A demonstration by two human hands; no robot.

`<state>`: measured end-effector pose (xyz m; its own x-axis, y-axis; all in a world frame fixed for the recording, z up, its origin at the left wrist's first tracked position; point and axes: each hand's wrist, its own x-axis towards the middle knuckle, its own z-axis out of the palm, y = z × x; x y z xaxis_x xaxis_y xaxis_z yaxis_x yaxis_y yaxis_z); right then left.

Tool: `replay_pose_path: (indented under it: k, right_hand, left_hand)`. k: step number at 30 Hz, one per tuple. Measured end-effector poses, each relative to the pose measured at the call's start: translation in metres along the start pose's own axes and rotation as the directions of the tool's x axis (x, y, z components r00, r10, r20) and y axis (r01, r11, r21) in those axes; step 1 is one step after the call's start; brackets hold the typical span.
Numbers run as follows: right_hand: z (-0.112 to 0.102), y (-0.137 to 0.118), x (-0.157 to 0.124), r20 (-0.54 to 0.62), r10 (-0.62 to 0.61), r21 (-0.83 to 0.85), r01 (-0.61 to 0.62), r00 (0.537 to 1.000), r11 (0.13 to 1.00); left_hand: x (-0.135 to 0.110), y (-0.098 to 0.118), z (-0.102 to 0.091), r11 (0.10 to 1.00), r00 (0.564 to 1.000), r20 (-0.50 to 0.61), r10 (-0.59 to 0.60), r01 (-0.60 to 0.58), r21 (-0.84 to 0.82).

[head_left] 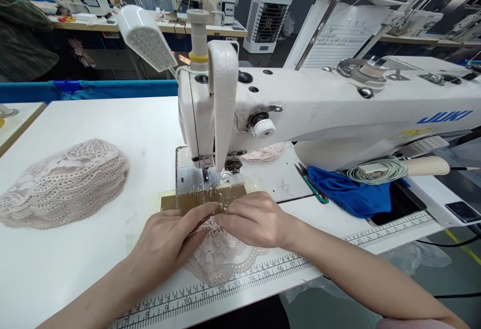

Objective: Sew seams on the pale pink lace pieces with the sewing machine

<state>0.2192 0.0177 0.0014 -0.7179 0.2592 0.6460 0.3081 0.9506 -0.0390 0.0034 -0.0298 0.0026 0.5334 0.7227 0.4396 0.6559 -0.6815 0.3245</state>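
Note:
A pale pink lace piece [225,254] lies at the front of the sewing machine [263,108], its scalloped edge over the printed ruler. My left hand [169,236] pinches the upper edge of this lace from the left, thumb and forefinger closed on it. From the right, my right hand [255,219] grips the same edge with bent fingers, its fingertips close to the left ones. Just beyond both hands are a brown plate [180,202] and the presser foot [205,176]. The exact pinch points are partly hidden by the fingers.
A stack of lace pieces [67,184] lies on the left. Right of the machine bed are green thread snips [311,184], blue cloth [349,194], a coiled cord [376,170] and a dark phone [402,201]. A ruler strip [248,279] runs along the front edge.

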Motion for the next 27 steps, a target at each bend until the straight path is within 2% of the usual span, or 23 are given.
replay_pose_path:
  k: [5,9,13,15,17,18,19,20,21,23,25,27]
  right_hand:
    - [-0.002,-0.002,0.002,-0.042,-0.152,-0.08,0.148,0.988,0.986]
    - [-0.001,-0.005,0.003,-0.137,-0.268,-0.151,0.248,0.954,0.957]
    - [-0.004,-0.006,0.004,-0.152,-0.33,-0.17,0.304,0.932,0.937]
    - [-0.009,-0.008,0.005,-0.132,-0.312,-0.124,0.296,0.941,0.947]
    - [-0.014,-0.011,0.008,-0.075,-0.162,0.031,0.165,0.984,0.986]
    - [-0.016,-0.011,0.01,-0.021,-0.043,0.158,0.045,0.999,0.986]
    - [-0.016,-0.012,0.012,0.059,0.084,0.287,-0.098,0.995,0.953]
    - [-0.015,-0.012,0.014,0.149,0.197,0.388,-0.24,0.969,0.89]
    - [-0.013,-0.011,0.016,0.232,0.28,0.445,-0.358,0.932,0.821]
    - [-0.005,-0.008,0.019,0.337,0.384,0.435,-0.503,0.86,0.746]
    - [0.006,-0.004,0.019,0.359,0.45,0.351,-0.565,0.817,0.746]
    - [0.014,-0.001,0.019,0.36,0.499,0.27,-0.6,0.788,0.753]
  left_hand:
    - [-0.005,0.0,0.005,1.0,0.999,-0.028,-0.022,0.022,0.001]
    - [-0.003,0.001,0.004,1.0,0.998,-0.07,-0.005,0.007,0.021]
    - [-0.001,0.005,0.0,1.0,0.994,-0.105,0.013,-0.011,0.024]
    - [0.0,0.008,-0.005,0.998,0.996,-0.081,-0.046,0.043,-0.039]
    - [0.002,0.012,-0.01,0.961,0.979,0.094,-0.179,0.194,-0.198]
    - [0.003,0.013,-0.013,0.916,0.946,0.221,-0.239,0.295,-0.272]
    - [0.004,0.013,-0.015,0.87,0.899,0.337,-0.279,0.385,-0.309]
    - [0.004,0.012,-0.015,0.845,0.861,0.404,-0.308,0.443,-0.299]
    - [0.004,0.01,-0.014,0.856,0.847,0.412,-0.336,0.457,-0.242]
    - [0.004,0.004,-0.009,0.917,0.878,0.301,-0.371,0.398,-0.029]
    - [0.002,-0.001,-0.002,0.935,0.927,0.166,-0.336,0.307,0.18]
    - [0.001,-0.003,0.002,0.929,0.963,0.064,-0.261,0.233,0.289]
